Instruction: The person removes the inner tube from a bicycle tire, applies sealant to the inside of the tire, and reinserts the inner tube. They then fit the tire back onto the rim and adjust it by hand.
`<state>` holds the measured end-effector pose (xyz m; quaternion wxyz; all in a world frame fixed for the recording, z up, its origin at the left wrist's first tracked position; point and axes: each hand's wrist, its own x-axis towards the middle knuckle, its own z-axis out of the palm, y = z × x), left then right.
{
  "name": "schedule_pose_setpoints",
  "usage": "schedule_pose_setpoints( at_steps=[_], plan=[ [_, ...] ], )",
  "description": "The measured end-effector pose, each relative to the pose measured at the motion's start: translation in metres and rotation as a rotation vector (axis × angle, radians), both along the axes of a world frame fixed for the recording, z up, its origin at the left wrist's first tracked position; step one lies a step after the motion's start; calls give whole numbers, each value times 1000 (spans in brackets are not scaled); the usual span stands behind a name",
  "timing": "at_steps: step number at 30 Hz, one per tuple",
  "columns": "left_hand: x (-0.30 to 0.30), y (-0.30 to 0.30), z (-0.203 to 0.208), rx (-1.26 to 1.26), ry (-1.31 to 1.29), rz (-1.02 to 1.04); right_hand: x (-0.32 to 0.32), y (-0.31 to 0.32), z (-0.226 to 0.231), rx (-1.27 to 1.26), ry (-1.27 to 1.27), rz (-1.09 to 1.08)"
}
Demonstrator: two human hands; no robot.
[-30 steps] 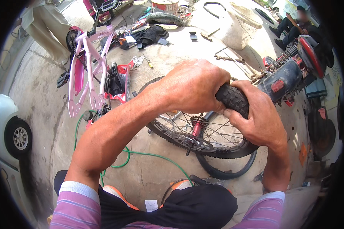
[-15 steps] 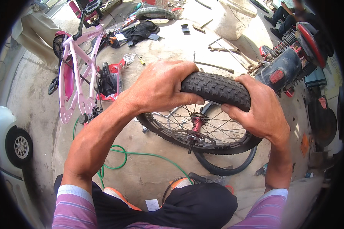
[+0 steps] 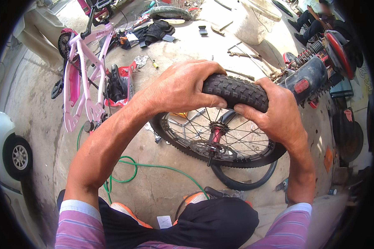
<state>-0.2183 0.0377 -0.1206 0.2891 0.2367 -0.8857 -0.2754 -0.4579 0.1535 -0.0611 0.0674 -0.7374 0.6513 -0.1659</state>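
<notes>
A bicycle wheel (image 3: 220, 154) with a knobby black tyre (image 3: 235, 90), dark spokes and a red hub (image 3: 216, 133) stands tilted in front of me. My left hand (image 3: 192, 86) is closed over the upper left of the tyre, its thumb along the near sidewall. On the upper right my right hand (image 3: 276, 108) grips the same tyre, thumb pressed below the tread. Only a short stretch of tread shows between the hands. Beneath the wheel, a loose black tyre or tube (image 3: 245, 184) lies on the floor, partly hidden.
A pink bicycle frame (image 3: 84, 74) stands at left, with a person's trousers (image 3: 39, 35) behind it. A green hose (image 3: 166, 167) curls near my feet. A motorcycle rear (image 3: 305, 83) is at right. Tools (image 3: 245, 55) lie farther off. A white vehicle (image 3: 8, 143) is at far left.
Both hands have come slightly closer together on the tyre, narrowing the exposed tread. The wheel has shifted a little, and the whole view has moved slightly.
</notes>
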Motion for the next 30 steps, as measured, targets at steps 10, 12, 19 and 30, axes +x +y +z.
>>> schedule_pose_setpoints(
  at_steps=[10,12,19,30],
  plan=[
    [16,21,-40,-118,155,150,-5,5,-1,-43,-65,21],
    [14,18,-34,3,162,115,-8,4,1,-15,-63,30],
    [10,11,-2,370,-51,17,12,-33,23,199,105,211],
    [17,12,-49,-12,179,134,4,-25,20,223,35,110]
  ],
)
